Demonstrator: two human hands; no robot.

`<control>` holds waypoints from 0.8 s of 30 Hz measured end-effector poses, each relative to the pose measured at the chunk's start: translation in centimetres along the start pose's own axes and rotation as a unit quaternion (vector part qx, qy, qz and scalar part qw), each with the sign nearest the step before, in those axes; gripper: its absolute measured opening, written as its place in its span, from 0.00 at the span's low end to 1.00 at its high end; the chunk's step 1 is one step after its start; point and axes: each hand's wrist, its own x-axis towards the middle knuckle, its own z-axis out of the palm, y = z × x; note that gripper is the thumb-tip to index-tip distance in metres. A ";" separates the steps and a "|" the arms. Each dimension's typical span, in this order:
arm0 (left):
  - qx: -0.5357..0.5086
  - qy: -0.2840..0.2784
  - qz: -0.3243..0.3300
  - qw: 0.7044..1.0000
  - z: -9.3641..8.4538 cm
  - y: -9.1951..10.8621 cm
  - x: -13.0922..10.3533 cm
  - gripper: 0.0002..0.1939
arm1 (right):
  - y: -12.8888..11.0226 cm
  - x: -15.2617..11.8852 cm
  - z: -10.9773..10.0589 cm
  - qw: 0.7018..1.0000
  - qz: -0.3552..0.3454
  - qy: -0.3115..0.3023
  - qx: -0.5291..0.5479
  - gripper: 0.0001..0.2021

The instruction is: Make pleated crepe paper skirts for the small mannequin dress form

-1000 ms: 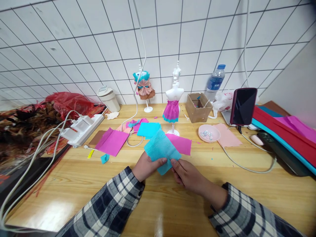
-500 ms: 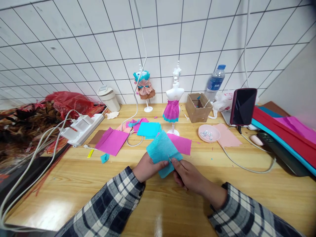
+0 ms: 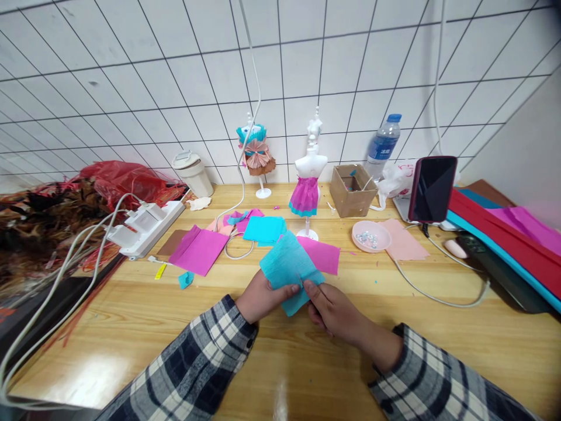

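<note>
Left hand [image 3: 258, 295] and right hand [image 3: 333, 313] hold a turquoise crinkled paper sheet [image 3: 289, 266] near the frame's centre

At the left of the frame, a white plastic power strip [image 3: 164, 228] lies angled on the pale wooden table [image 3: 175, 345]. Right of it, a flat magenta paper square [image 3: 199, 251] rests near the table's middle, probably within easy reach. At upper centre, a small white dress form in turquoise, pink and brown paper [image 3: 256, 155] stands back by the tiled wall.

Below it, the left hand grasps the sheet, thumb on top and fingers hidden underneath, likely to hold it steady and fairly flat. The sheet is raised and tilted in front of a second white dress form [image 3: 310, 166] wearing a magenta paper skirt [image 3: 304, 196]. The right hand is closed at the sheet's lower right edge; whether a slim tool is also tucked in its fingers, I cannot tell.

Further right sit an open brown cardboard box [image 3: 353, 204] and a shallow pink dish [image 3: 384, 244], whose rim seemingly stops its pale beads [image 3: 366, 238] from rolling.
</note>
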 end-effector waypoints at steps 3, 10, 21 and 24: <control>-0.006 0.006 -0.004 1.000 0.0 -0.1 0.0 0.28 | 0.0 -0.1 0.0 1.000 -0.005 -0.016 -0.001 0.37; -0.003 -0.005 0.005 1.000 -0.2 -0.2 0.1 0.25 | 0.1 0.0 -0.1 1.000 -0.008 -0.017 -0.008 0.37; -0.118 0.017 -0.015 0.993 0.2 0.5 -0.1 0.25 | 0.9 0.4 0.1 0.999 -0.032 0.008 -0.020 0.36; -0.162 0.042 -0.025 0.986 0.2 0.5 -0.1 0.23 | 0.9 0.5 0.0 0.999 -0.032 -0.003 -0.023 0.37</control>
